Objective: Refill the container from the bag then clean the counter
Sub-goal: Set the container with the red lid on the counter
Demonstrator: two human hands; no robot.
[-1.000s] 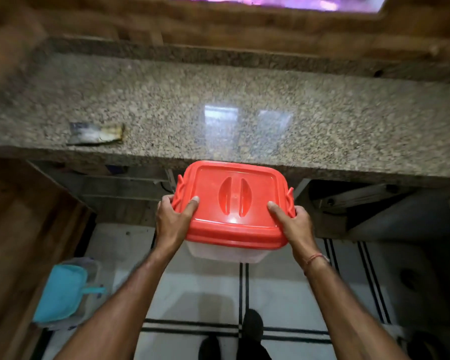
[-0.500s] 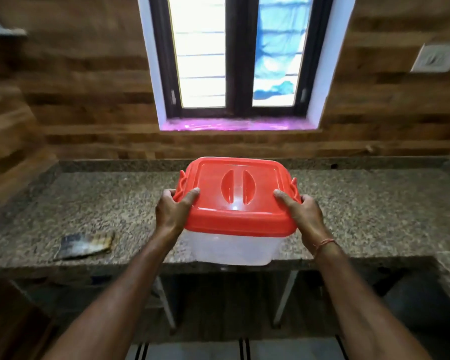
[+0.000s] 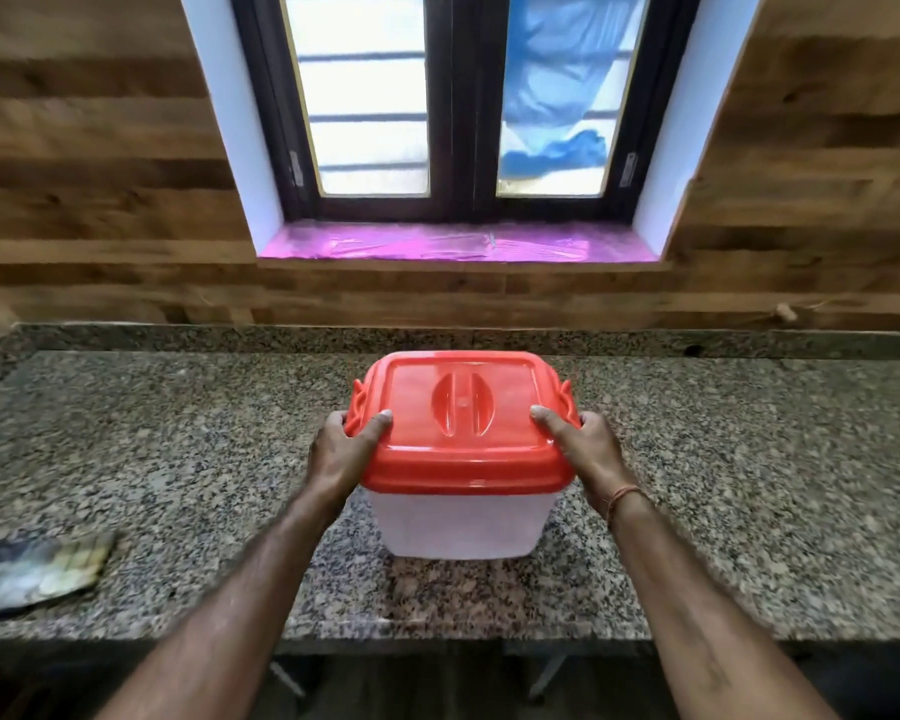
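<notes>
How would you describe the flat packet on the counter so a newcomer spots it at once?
Start at the speckled granite counter below the window. Follow its front edge to the far left, well apart from the red-lidded container in the middle. The packet lies flat there, crumpled, shiny grey and yellow, the only low, flat thing on the stone.

Showing red-orange across lid (image 3: 463, 459) | showing translucent white on container (image 3: 461, 524) | showing speckled grey-black-tan on counter (image 3: 749, 485) | showing brown wood-grain on wall (image 3: 100, 200) | showing magenta on sill (image 3: 458, 246)
</notes>
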